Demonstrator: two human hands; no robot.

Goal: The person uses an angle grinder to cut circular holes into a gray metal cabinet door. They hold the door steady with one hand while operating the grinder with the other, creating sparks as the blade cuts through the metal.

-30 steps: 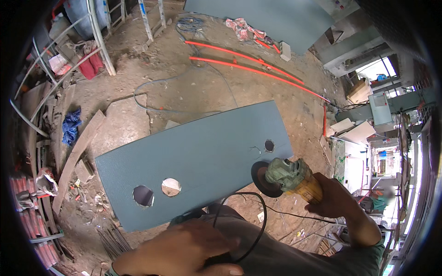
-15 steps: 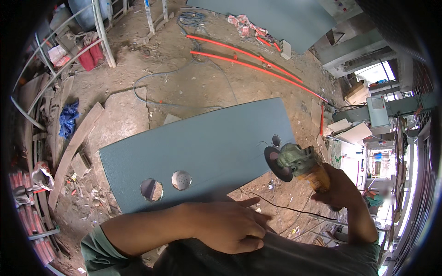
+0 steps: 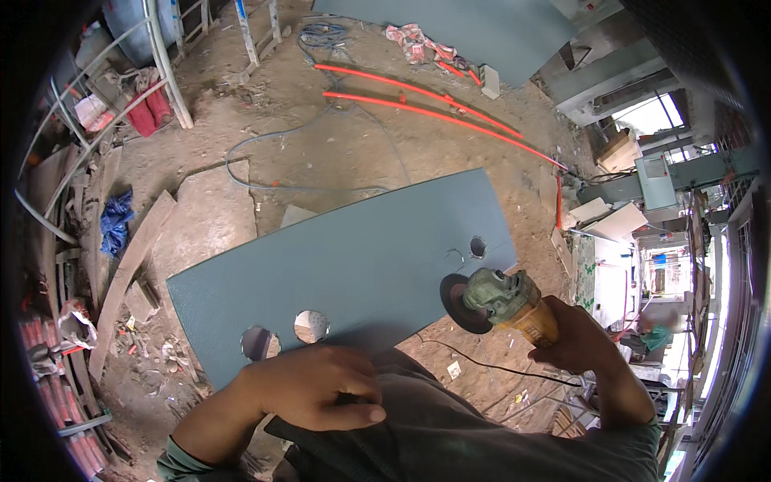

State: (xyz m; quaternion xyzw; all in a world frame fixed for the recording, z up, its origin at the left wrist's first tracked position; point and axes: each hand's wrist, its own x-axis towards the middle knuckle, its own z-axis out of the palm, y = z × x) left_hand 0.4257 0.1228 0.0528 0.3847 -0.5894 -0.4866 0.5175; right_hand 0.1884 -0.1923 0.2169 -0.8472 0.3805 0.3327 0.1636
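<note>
Now the angle grinder [image 3: 499,301] sits at the grey panel's [image 3: 345,249] near edge, farther from the small hole [image 3: 478,247] than before, its yellow body gripped by the right hand [image 3: 569,337]. The left hand [image 3: 317,387] has shifted leftward, fingers curled; its palm is hidden, so what it holds or perhaps touches I cannot tell.

r hand [image 3: 572,336] grips yellow/green angle grinder [image 3: 511,304] by its body, dark disc [image 3: 464,305] by near edge of grey-blue panel [image 3: 345,249]; can't tell if touching. l hand [image 3: 325,391] holds nothing, fingers part-curled, nr panel's two big round holes. smaller hole [image 3: 478,247] nr r end. beyond panel, on dirt floor [image 3: 297,161]: two orange pipes [image 3: 365,100], grey cable. blue plastic [image 3: 116,223] off l.
</note>
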